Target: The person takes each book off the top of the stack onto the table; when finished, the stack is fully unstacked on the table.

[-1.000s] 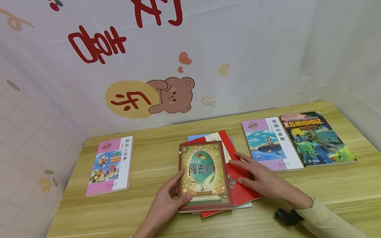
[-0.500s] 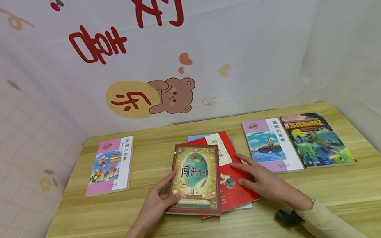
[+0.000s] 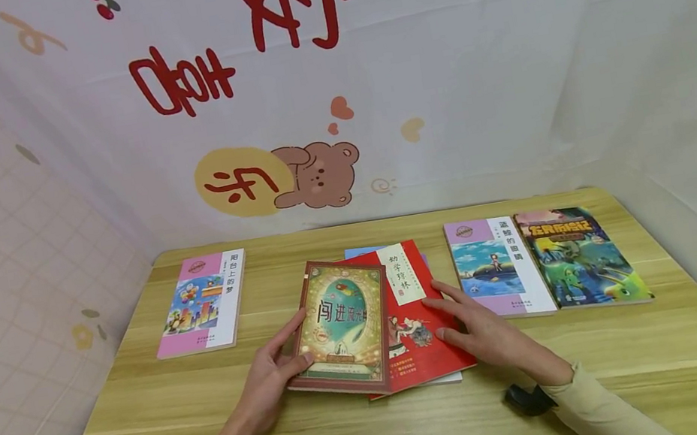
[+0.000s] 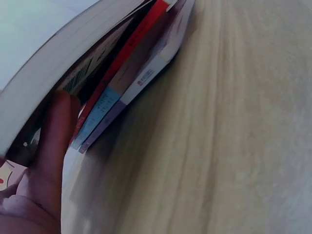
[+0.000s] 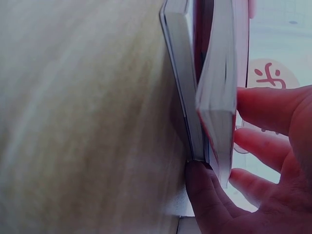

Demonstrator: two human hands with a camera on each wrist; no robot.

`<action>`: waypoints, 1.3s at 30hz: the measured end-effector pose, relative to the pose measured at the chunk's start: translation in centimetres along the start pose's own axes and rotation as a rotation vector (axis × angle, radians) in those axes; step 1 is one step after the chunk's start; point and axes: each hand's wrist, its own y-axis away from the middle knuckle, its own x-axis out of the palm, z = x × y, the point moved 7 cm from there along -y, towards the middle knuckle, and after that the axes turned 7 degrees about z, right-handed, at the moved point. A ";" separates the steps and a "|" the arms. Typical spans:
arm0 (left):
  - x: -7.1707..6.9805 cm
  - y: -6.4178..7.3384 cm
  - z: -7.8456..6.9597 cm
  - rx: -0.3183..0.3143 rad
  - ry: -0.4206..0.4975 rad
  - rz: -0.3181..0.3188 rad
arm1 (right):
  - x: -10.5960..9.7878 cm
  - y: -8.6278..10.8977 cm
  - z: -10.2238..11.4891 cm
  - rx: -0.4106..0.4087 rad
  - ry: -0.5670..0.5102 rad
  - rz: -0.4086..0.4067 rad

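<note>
My left hand [image 3: 264, 383] holds a thick brown-and-gold paperback book [image 3: 344, 328] by its left edge, thumb on the cover. In the left wrist view a finger [image 4: 56, 126] reaches under that book, which tilts up from the books below. Under its right side lies a red book [image 3: 418, 332] with a cream title panel. My right hand [image 3: 486, 332] rests on the red book's right side, thumb and fingertips on its cover. In the right wrist view one finger [image 5: 200, 187] touches the edges of the stack low down. More books beneath show only their edges.
A pink-and-white book [image 3: 201, 305] lies at the back left of the wooden table [image 3: 126, 412]. To the right, another pink-and-white book [image 3: 489, 267] lies beside a dinosaur book [image 3: 583, 256]. A printed cloth wall [image 3: 473, 99] stands behind the table.
The brown-and-gold book has slid left and turned clockwise in my left hand, uncovering more of the red book's title panel and picture. My right hand has stayed in place.
</note>
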 end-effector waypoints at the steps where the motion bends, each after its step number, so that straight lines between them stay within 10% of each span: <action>1: -0.1 0.0 -0.2 0.011 0.001 -0.003 | 0.0 0.0 0.0 0.000 -0.002 0.000; 39: -6.1 0.8 -4.2 0.152 0.048 -0.172 | 0.0 0.1 0.0 -0.021 -0.008 -0.012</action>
